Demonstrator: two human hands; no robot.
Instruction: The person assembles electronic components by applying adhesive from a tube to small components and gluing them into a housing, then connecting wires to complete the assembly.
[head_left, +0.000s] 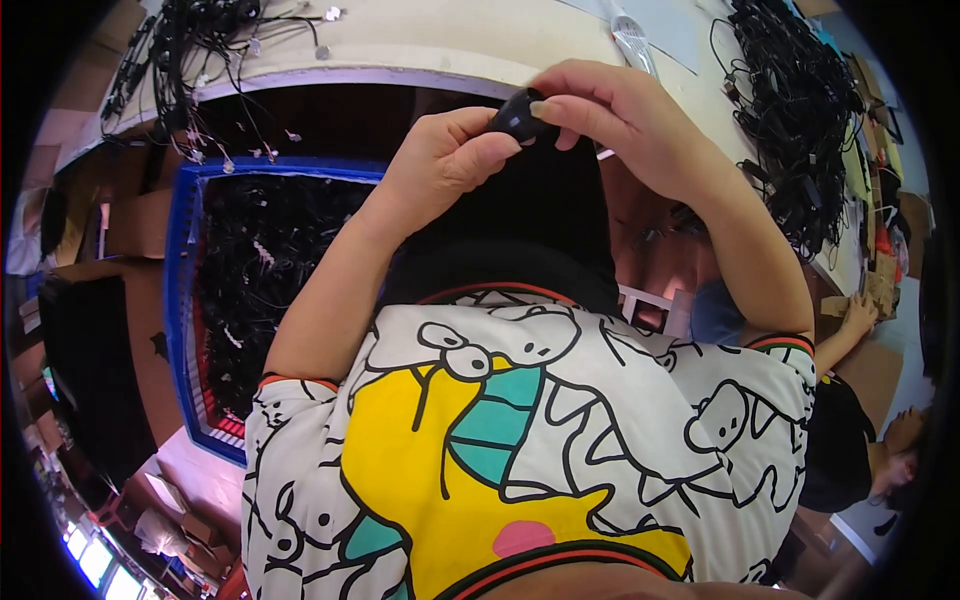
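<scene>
In front of my body, at the near edge of the pale table, I hold a small black rounded plastic piece [514,119] with a small light rectangular mark on it; its exact kind is not clear. My left hand [445,160] pinches its left end between thumb and fingers. Thumb and fingers of my right hand [620,120] close on its right end. The fingers cover part of the piece at both sides. Below it are my black-clad legs.
A blue crate [180,290] full of black cables stands at my left. Cables with pale connectors [200,60] hang over the table edge [420,60]. At right lies a large heap of black cables [790,130], near a white tool [630,40]. Another person [850,440] sits at far right.
</scene>
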